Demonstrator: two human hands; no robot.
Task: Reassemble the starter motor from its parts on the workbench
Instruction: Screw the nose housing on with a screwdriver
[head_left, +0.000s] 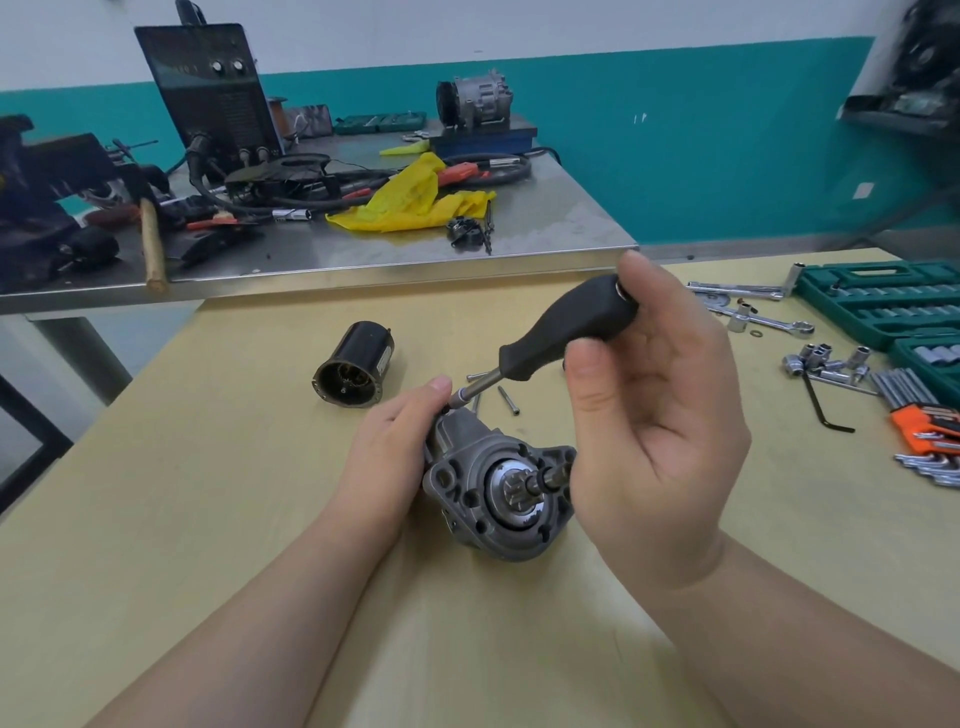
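Grey cast-metal motor housing (493, 493), lying near the middle of the wooden table (208, 519), gear end turned toward the camera. Left hand (389, 447) wrapped round the housing's left side, fingers (434, 387) curled over its top. Right hand (649, 415) raised above the housing, fingers pinching the rear end of a black-handled screwdriver (566, 332). Screwdriver tilted down to the left, tip meeting the housing top beside the left fingertips; exact contact point too small to tell. Black cylindrical motor body (356, 366), on its side, apart from the housing toward the table's far left edge, open end facing the camera. Loose long bolts (508, 400), just behind the housing. Green socket case (883, 301), far right corner. Loose sockets (826, 364), wrench (763, 319), black hex key (826, 410) and orange-holdered key set (924, 421), along the right edge. Steel bench (415, 249) behind, carrying yellow cloth (410, 200), cables and a black machine (213, 93).
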